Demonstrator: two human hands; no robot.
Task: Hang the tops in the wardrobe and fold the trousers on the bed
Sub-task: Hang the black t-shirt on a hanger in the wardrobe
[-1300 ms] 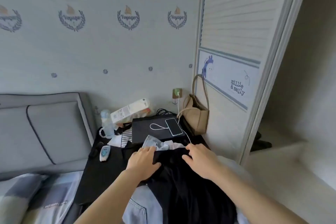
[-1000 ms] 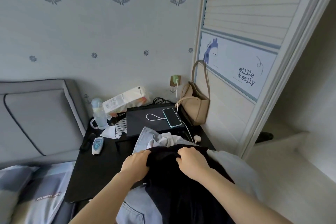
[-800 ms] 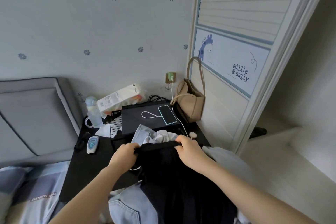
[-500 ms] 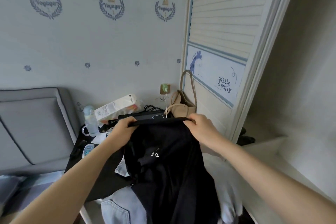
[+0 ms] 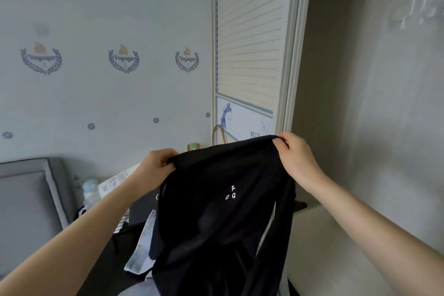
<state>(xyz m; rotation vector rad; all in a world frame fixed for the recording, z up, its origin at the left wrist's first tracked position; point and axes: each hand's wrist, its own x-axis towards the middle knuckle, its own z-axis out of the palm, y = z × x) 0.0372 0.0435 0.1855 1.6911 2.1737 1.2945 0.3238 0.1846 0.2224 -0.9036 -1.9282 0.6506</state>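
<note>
A black garment [image 5: 223, 214] with small white letters hangs in the air in front of me, held up by its top edge. My left hand [image 5: 156, 166] grips the left end of that edge and my right hand [image 5: 296, 156] grips the right end. Below it, a strip of light blue denim [image 5: 141, 245] shows from the pile underneath. The open wardrobe [image 5: 374, 103] is on the right, its sliding louvred door [image 5: 252, 38] pushed to the left.
A black bedside table [image 5: 105, 262] stands below, with a bottle [image 5: 90, 193] and a white box [image 5: 115, 181] at its back. The grey padded headboard [image 5: 26, 206] is at the left. A tan bag's handle [image 5: 217, 133] shows by the wardrobe door.
Both hands gripped the black garment's top edge on the pile and lifted it up and to the right, spreading it. My view has risen towards the wardrobe.
</note>
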